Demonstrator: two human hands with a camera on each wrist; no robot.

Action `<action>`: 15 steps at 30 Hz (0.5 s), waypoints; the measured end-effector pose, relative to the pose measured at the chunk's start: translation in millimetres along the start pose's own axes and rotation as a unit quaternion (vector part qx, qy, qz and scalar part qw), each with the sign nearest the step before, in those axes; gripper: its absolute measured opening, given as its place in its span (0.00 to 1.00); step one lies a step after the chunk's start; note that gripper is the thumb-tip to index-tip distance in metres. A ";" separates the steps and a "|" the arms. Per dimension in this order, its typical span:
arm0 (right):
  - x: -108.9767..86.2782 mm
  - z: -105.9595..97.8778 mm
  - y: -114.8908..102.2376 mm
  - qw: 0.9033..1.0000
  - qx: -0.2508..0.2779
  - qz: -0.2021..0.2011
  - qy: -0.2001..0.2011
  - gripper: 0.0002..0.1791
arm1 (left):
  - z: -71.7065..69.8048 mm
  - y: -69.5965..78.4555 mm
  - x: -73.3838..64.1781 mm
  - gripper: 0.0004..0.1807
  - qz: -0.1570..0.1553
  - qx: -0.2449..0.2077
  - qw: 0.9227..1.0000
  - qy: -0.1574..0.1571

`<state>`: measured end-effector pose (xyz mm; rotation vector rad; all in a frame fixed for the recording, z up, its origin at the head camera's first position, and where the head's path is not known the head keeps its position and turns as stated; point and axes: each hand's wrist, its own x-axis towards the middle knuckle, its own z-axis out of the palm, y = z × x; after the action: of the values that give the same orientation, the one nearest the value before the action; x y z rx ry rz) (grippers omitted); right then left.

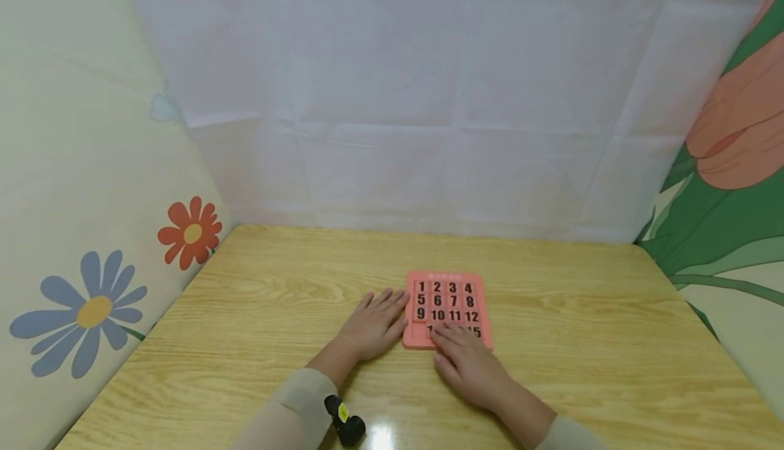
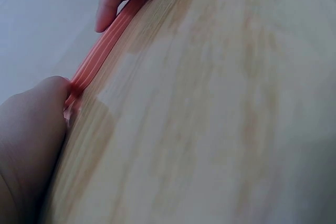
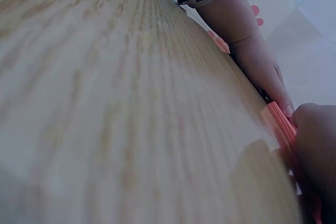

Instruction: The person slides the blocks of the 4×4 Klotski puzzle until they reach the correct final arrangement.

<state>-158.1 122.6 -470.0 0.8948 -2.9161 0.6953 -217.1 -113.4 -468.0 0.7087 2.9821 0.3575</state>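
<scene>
A pink number slide puzzle (image 1: 484,307) lies flat on the wooden table. Rows 1 to 12 read in order, and a 15 tile (image 1: 475,332) shows at the bottom right. The bottom-left slot holds no tile. My left hand (image 1: 373,326) rests palm down at the puzzle's left side, its fingertips and thumb touching the edge. My right hand (image 1: 470,363) reaches over the near edge, extended fingertips on the bottom row, covering most of the tiles between the gap and 15. In the right wrist view, the puzzle's pink side (image 3: 281,121) shows beside both hands.
A black device with a yellow label (image 1: 346,419) is worn at the left sleeve's cuff. A white cloth (image 1: 429,96) hangs behind the table (image 1: 275,280). Flower-patterned panels (image 1: 79,164) stand at both sides.
</scene>
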 end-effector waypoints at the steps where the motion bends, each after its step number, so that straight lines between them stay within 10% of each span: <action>1: 0.3 0.2 -0.9 1.000 0.000 -0.001 0.000 0.26 | 0.0 0.0 -0.1 0.31 0.000 0.000 1.000 0.000; 15: 7.9 4.9 -9.5 1.000 -0.003 -0.009 -0.010 0.27 | 0.8 -1.1 0.2 0.31 0.001 -0.002 1.000 -0.002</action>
<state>-159.0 109.4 -469.3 0.9335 -2.9220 0.6807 -217.7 -114.1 -469.1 0.7123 2.9764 0.3634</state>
